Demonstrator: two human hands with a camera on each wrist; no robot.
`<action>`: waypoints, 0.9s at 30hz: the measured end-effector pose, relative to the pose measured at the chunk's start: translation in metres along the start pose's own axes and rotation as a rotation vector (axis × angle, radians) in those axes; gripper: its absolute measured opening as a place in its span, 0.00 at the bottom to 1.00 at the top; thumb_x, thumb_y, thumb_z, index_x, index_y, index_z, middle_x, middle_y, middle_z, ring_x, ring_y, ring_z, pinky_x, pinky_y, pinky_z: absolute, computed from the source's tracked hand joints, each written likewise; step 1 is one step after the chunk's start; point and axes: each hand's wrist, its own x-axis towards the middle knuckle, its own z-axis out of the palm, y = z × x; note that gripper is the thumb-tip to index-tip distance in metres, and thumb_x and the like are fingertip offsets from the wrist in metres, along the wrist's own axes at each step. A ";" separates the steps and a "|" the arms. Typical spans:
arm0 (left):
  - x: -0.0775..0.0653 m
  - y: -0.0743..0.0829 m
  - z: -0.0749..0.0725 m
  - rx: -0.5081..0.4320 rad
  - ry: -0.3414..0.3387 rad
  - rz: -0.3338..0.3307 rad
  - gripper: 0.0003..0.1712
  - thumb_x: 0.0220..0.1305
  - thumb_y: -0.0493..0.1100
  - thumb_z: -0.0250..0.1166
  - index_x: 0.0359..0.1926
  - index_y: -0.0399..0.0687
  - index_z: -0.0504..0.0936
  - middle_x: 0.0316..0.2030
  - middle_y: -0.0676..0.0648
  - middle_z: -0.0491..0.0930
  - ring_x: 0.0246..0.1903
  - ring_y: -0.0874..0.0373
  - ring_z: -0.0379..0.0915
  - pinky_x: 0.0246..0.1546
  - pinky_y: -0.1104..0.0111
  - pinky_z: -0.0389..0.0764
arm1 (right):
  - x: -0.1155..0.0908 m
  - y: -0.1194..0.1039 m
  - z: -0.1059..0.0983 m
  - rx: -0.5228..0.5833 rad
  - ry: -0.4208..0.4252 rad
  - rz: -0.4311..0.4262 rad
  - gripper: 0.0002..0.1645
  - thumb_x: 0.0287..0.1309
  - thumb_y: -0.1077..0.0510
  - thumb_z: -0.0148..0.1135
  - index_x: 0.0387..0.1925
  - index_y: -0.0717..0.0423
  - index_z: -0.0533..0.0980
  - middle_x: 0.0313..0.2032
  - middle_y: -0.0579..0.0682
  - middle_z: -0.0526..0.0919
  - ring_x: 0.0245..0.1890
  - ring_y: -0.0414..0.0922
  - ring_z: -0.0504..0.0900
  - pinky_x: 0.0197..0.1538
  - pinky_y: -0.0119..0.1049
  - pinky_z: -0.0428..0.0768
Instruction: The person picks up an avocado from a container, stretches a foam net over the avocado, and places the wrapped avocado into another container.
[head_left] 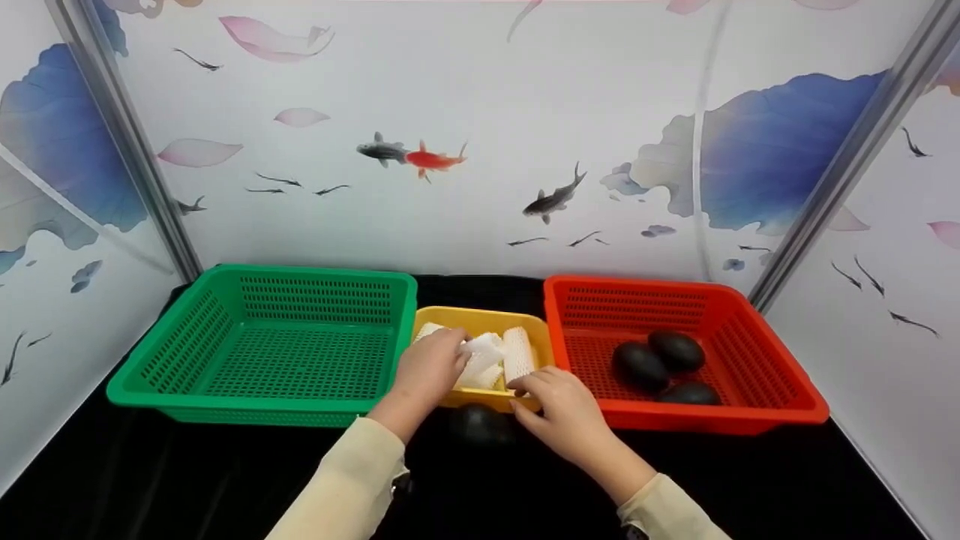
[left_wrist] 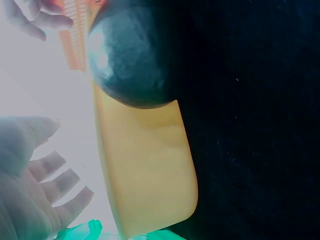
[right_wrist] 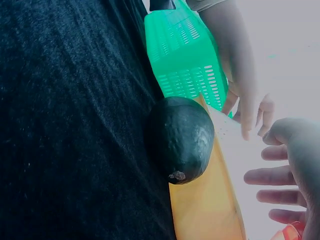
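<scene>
In the head view, my left hand [head_left: 431, 365] reaches over the yellow basket [head_left: 487, 402], fingertips right at a crumpled white foam net sleeve [head_left: 484, 351]. In the left wrist view its thumb and fingers [left_wrist: 64, 184] are spread apart; glare washes out what lies beyond them. My right hand [head_left: 561, 405] is at the basket's front right rim, fingers spread, close to an upright foam net sleeve [head_left: 517, 354]. A dark avocado [right_wrist: 182, 140] lies on the black cloth against the basket's front wall, between my wrists.
A green basket [head_left: 262, 416] stands at the left and a red basket [head_left: 712, 418] at the right, both close beside the yellow one. Several dark avocados [head_left: 640, 366] lie in the red basket. White printed panels [head_left: 480, 90] close off the back and sides.
</scene>
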 end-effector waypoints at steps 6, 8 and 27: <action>-0.003 0.000 -0.006 -0.176 0.080 -0.067 0.13 0.69 0.46 0.62 0.51 0.50 0.80 0.46 0.49 0.81 0.45 0.53 0.78 0.46 0.58 0.78 | 0.002 -0.002 0.002 0.025 0.031 0.016 0.08 0.55 0.55 0.69 0.38 0.51 0.83 0.35 0.43 0.84 0.37 0.42 0.80 0.42 0.42 0.78; -0.004 0.000 -0.008 -0.235 0.104 -0.082 0.13 0.69 0.46 0.62 0.51 0.50 0.81 0.44 0.48 0.81 0.43 0.53 0.78 0.44 0.58 0.78 | 0.002 -0.002 0.003 0.041 0.046 0.024 0.08 0.54 0.56 0.69 0.38 0.52 0.83 0.36 0.44 0.85 0.38 0.42 0.80 0.42 0.42 0.78; -0.017 0.011 -0.020 -0.897 0.412 -0.278 0.14 0.67 0.40 0.61 0.52 0.41 0.78 0.42 0.42 0.81 0.39 0.52 0.77 0.40 0.60 0.80 | 0.005 -0.008 0.006 0.146 0.135 0.089 0.08 0.55 0.60 0.68 0.38 0.50 0.83 0.36 0.42 0.84 0.39 0.39 0.81 0.43 0.40 0.79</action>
